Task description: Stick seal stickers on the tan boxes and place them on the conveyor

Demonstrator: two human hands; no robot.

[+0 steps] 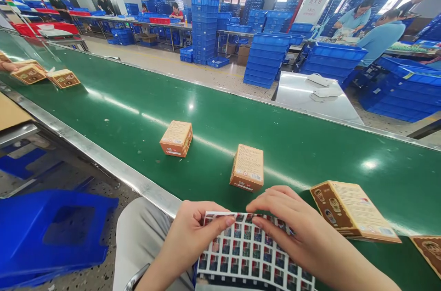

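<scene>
A sheet printed with rows of small picture stickers (246, 249) is held up in front of me at the bottom of the view. My left hand (198, 231) grips its upper left edge, thumb on the front face. Near the top edge, my right hand (285, 217) pinches the sheet between thumb and fingers. Just beyond my hands, a small tan carton (247, 167) stands on the green conveyor belt (138, 130). Another tan carton (176, 138) is farther left. To the right of my right hand lies a brown and cream box (354, 210).
A further brown box piece (429, 252) shows at the right edge. More cartons (64, 78) are at the far left, with another person's hand (7, 66) beside them. A blue plastic stool (51, 236) stands at lower left. Stacked blue crates (267, 59) and several people are beyond the belt.
</scene>
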